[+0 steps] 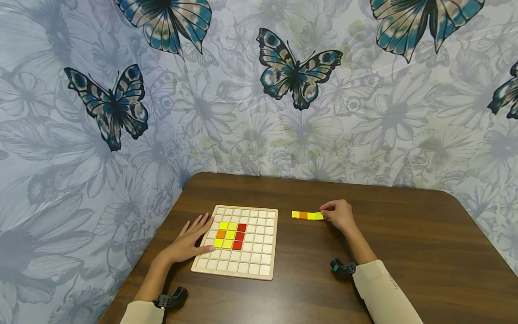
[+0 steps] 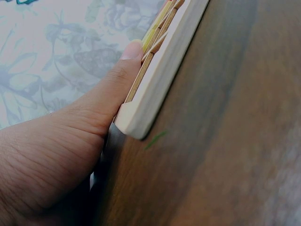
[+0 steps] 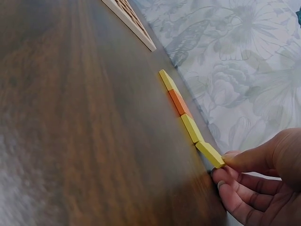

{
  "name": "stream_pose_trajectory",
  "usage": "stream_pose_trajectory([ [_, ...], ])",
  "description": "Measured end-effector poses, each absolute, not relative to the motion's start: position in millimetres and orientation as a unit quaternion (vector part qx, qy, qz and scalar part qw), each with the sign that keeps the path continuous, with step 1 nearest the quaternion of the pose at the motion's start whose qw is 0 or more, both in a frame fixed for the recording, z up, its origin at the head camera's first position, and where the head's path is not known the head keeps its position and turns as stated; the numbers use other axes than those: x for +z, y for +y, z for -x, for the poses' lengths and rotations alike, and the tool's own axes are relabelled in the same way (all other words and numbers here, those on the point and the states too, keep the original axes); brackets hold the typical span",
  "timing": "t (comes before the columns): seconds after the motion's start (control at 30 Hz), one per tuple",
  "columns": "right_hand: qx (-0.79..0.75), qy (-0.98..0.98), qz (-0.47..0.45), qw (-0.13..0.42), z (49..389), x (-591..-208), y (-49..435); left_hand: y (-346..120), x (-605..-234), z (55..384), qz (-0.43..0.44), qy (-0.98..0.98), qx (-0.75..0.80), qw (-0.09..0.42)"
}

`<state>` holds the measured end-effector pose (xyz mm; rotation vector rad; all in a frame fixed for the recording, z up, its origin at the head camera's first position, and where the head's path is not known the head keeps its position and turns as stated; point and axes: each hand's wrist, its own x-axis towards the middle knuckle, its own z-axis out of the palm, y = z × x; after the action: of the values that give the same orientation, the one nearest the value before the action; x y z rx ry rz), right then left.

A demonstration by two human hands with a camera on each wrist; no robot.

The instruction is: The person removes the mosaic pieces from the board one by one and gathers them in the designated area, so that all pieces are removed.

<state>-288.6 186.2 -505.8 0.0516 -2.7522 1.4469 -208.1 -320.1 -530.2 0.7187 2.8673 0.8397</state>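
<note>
A pale wooden grid board (image 1: 275, 245) lies on the table, its cells set with white squares plus yellow, orange and red tiles. Spread over the board's left edge is my left hand (image 1: 186, 243), fingers straight, with the thumb (image 2: 127, 66) along the rim. To the right of the board is a short row of tiles: a yellow tile (image 1: 296, 214), an orange tile (image 1: 303, 215) and two more yellow ones. My right hand (image 1: 341, 217) pinches the yellow tile (image 3: 210, 154) at the row's right end, which sits slightly askew from its neighbour.
The brown wooden table (image 1: 307, 288) runs back to a wall covering (image 1: 243, 112) printed with flowers and butterflies. Dark bands with devices (image 1: 343, 267) circle both wrists, below light sleeves (image 1: 384, 292).
</note>
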Motion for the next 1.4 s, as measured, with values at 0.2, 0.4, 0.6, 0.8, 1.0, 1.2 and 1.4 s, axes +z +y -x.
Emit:
stream_pose_trajectory([
  [0.2,0.465,-0.885,-0.013,0.017,287.6,-506.0,186.1,-319.4,-530.8,207.7,-0.233,0.931,0.279,0.037],
  [0.4,0.471,-0.882,-0.005,0.014,287.1,-503.5,185.7,-319.3,-529.8,206.9,-0.234,0.93,0.282,0.036],
  [0.6,0.471,-0.882,-0.01,0.017,288.5,-500.9,187.8,-319.6,-529.4,207.5,-0.234,0.93,0.281,0.039],
  [0.8,0.474,-0.879,-0.03,0.041,285.8,-489.4,186.6,-320.7,-531.3,209.8,-0.235,0.93,0.279,0.038],
  [1.0,0.457,-0.885,-0.07,0.058,278.7,-473.0,175.3,-321.2,-531.2,209.6,-0.237,0.927,0.288,0.038],
  [1.2,0.448,-0.885,-0.109,0.062,271.2,-462.3,152.8,-323.3,-532.2,209.9,-0.237,0.928,0.286,0.031],
  [1.4,0.438,-0.884,-0.149,0.06,259.1,-459.6,124.1,-321.6,-532.5,212.1,-0.24,0.927,0.287,0.038],
])
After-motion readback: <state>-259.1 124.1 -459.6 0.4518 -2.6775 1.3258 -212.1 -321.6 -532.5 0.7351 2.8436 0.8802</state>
